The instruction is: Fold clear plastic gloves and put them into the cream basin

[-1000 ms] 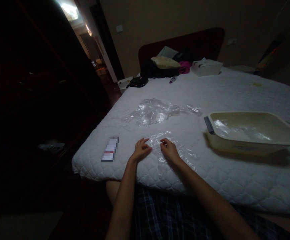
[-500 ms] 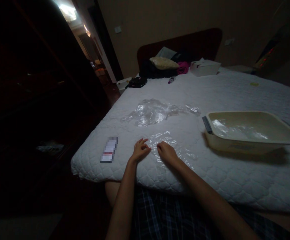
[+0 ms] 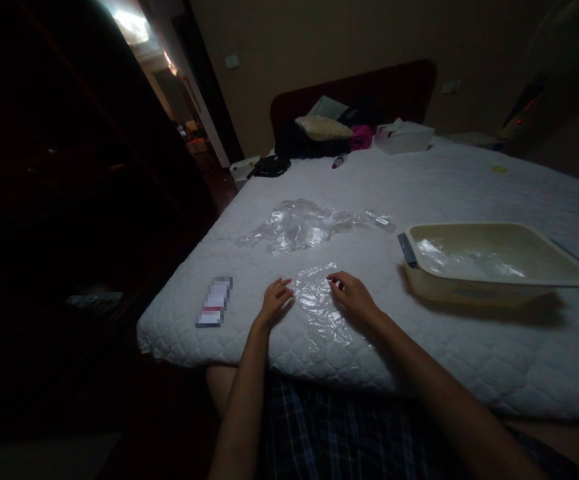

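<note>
Clear, wrinkled plastic film [image 3: 316, 293], spread flat on the white quilted bed [image 3: 449, 360], close to the near edge and well to the right of the near left corner. Beside its left margin, left hand [image 3: 274, 300] low over the quilt, fingers loosely curled and spread, with a small gap to the thumb; nothing visible in their hold. At its right side, right hand [image 3: 354, 293] with forefinger and thumb slightly parted near the film's surface; too dim to tell of any contact.

Farther from the near edge, a larger crumpled sheet of clear plastic [image 3: 299, 227], apart from both hands. Toward the near left corner, a flat rectangular device [image 3: 214, 303], pixelated. To the right of the film, a cream rectangular plastic basin [image 3: 474, 290] with grey handles, and shiny clear plastic [image 3: 439, 253] inside. Toward the far edge, before a dark red headboard [image 3: 379, 87], a beige cushion [image 3: 322, 128], a magenta roll [image 3: 360, 137] and a white box [image 3: 405, 138].
</note>
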A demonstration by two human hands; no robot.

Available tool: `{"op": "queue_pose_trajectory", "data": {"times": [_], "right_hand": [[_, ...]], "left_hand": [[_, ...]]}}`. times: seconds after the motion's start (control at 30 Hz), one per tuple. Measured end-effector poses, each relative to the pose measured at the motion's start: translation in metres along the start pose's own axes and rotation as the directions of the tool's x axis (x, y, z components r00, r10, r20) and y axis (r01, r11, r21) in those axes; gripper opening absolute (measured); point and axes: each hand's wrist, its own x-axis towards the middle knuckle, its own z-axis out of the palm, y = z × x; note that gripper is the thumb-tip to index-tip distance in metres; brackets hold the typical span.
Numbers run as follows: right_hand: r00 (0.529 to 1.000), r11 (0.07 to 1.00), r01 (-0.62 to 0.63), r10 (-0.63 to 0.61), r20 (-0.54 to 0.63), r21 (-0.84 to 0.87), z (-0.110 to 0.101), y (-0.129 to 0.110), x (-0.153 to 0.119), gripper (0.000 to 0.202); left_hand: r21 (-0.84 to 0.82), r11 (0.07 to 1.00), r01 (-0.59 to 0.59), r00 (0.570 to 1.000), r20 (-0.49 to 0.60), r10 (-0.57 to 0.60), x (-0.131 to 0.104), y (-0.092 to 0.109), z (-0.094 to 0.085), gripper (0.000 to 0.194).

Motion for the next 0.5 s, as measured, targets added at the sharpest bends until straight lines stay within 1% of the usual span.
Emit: {"op": "queue_pose_trajectory", "data": {"times": [0.1, 0.17, 0.2, 0.27, 0.3, 0.33, 0.37, 0.4, 0.43, 0.47, 0.5], "right_hand": [[0.996, 0.998, -0.057, 0.054, -0.076, -0.033, -0.025, 0.026, -0.007, 0.027], [0.987, 0.995, -0.1, 0.096, -0.129, -0.025, -0.038, 0.047, -0.013, 0.027], [0.978, 0.992, -0.129, 0.127, -0.168, -0.001, -0.043, 0.058, -0.017, 0.028], [0.936, 0.975, -0.21, 0.222, -0.275, 0.075, -0.048, 0.077, -0.023, 0.029], [0.905, 0.959, -0.255, 0.282, -0.32, 0.124, -0.05, 0.085, -0.026, 0.029], [0.869, 0.939, -0.296, 0.34, -0.359, 0.174, -0.05, 0.091, -0.029, 0.029], [0.838, 0.92, -0.327, 0.388, -0.385, 0.215, -0.05, 0.095, -0.031, 0.029], [0.813, 0.905, -0.348, 0.421, -0.402, 0.243, -0.05, 0.097, -0.032, 0.029], [0.8, 0.898, -0.357, 0.436, -0.412, 0.257, -0.049, 0.098, -0.033, 0.029], [0.799, 0.899, -0.356, 0.435, -0.416, 0.257, -0.049, 0.098, -0.033, 0.029], [0.805, 0.905, -0.347, 0.423, -0.416, 0.248, -0.048, 0.097, -0.033, 0.029]], "left_hand": [[-0.078, 0.997, 0.024, 1.0, -0.001, -0.024, 0.001, -0.005, 0.003, 0.008], [-0.165, 0.984, 0.069, 0.996, -0.046, -0.078, 0.002, -0.007, 0.006, 0.008], [-0.217, 0.971, 0.098, 0.99, -0.079, -0.117, 0.003, -0.005, 0.007, 0.009], [-0.269, 0.953, 0.14, 0.969, -0.16, -0.188, 0.003, 0.004, 0.01, 0.01], [-0.26, 0.954, 0.148, 0.957, -0.205, -0.205, 0.002, 0.013, 0.011, 0.01], [-0.209, 0.968, 0.14, 0.95, -0.247, -0.191, 0.001, 0.025, 0.013, 0.011], [-0.141, 0.984, 0.109, 0.951, -0.273, -0.145, -0.001, 0.041, 0.016, 0.011], [-0.07, 0.996, 0.055, 0.963, -0.259, -0.072, -0.004, 0.059, 0.02, 0.011], [-0.004, 1.0, -0.013, 0.978, -0.21, 0.011, -0.006, 0.079, 0.025, 0.012], [0.051, 0.994, -0.099, 0.988, -0.113, 0.104, -0.01, 0.1, 0.032, 0.013], [0.105, 0.977, -0.188, 0.982, -0.004, 0.19, -0.013, 0.121, 0.039, 0.015]]}}
